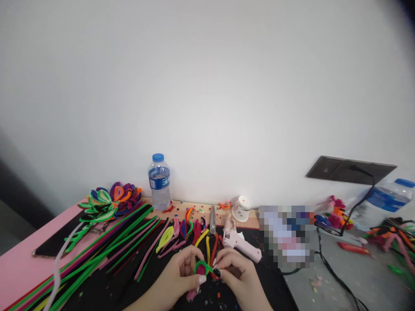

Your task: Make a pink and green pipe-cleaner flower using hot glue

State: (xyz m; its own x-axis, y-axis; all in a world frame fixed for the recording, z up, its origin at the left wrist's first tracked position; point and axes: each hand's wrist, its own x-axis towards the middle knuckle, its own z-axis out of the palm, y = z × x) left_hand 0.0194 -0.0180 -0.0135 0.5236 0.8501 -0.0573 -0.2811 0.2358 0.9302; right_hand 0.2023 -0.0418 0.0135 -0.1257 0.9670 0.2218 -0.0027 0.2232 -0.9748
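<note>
My left hand [177, 276] and my right hand [238, 276] meet at the bottom middle of the view, over a black mat [106, 289]. Both pinch a small green pipe-cleaner loop [202, 267] wrapped round a pink piece. The fingers of each hand are curled closed on it. Just beyond the hands lie short bent pipe-cleaner pieces [186, 231] in yellow, pink, red and blue, with scissors [212, 221] and a pink glue gun [240, 242] beside them.
Long green, pink and red pipe cleaners [106, 250] fan out at left, by a pile of finished loops [110, 201]. A water bottle [159, 181] and a small white cup [241, 208] stand by the wall. Cables, another bottle [382, 201] and more pieces lie at right.
</note>
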